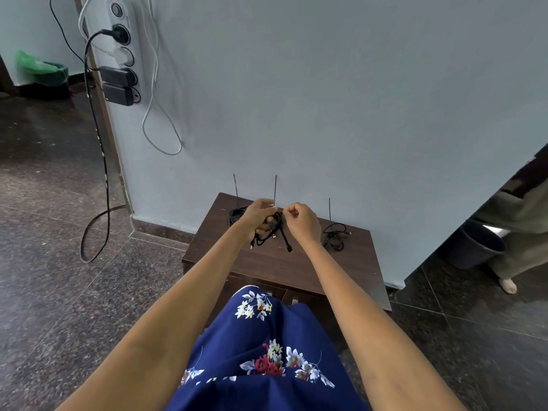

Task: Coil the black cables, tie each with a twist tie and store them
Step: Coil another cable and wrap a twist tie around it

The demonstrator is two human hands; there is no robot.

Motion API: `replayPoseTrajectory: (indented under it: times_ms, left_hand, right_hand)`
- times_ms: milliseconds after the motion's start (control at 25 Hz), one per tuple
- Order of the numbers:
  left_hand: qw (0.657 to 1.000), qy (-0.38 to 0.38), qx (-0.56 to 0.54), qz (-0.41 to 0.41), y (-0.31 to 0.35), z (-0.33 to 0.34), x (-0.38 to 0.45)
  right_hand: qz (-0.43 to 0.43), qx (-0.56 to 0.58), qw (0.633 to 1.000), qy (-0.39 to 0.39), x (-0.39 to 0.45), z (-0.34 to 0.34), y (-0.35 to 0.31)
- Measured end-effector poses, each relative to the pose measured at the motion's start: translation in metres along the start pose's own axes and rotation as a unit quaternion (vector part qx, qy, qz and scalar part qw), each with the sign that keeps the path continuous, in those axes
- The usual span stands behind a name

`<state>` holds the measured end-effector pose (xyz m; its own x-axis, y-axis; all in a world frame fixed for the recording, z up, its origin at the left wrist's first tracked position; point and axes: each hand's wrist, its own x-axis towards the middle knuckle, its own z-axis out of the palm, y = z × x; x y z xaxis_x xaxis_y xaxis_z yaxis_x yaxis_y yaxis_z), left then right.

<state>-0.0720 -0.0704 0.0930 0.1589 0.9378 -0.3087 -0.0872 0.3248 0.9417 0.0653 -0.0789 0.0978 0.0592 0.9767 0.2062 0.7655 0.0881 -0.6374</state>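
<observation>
Blue cloth (267,351) with flowers on it hangs closest, low in the middle, and two bare arms reach out past it over a small brown cabinet (267,262) that stands against a pale wall (326,99). Above the cabinet top, the left hand (257,214) has its fingers curled round a bunch of black cable (274,229). Loose ends of that cable hang down with little plugs on them, just over the wood. The right hand (299,219) is curled up tight beside the bunch and pinches something thin at its top; it is too small to tell what. Another coil (235,214) lies on the cabinet at the back left, with a thin black tie (235,188) sticking straight up from it. A third coil (335,236) lies at the right, with its own tie (329,210) standing up. One more tie (275,188) stands up behind the hands. Far left, a white power strip (121,48) hangs on the wall with plugs in it. On the floor at the right sits a dark bucket (474,247); what is inside cannot be seen.
</observation>
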Motion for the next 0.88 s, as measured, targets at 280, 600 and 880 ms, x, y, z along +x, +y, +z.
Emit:
replayPoseTrajectory:
  times_ms: [280, 600, 880]
  left_hand:
    - [0.993, -0.072, 0.022, -0.095, 0.002, -0.002, 0.002]
    - [0.985, -0.066, -0.096, -0.127, 0.006, -0.006, -0.002]
    - [0.981, -0.121, -0.098, -0.117, 0.008, -0.009, -0.011]
  right_hand:
    - [0.026, -0.011, 0.999, 0.030, 0.011, -0.007, -0.006]
    - [0.013, 0.186, 0.981, -0.057, 0.003, -0.008, -0.007]
    - [0.081, 0.200, 0.968, 0.126, 0.031, -0.015, -0.014]
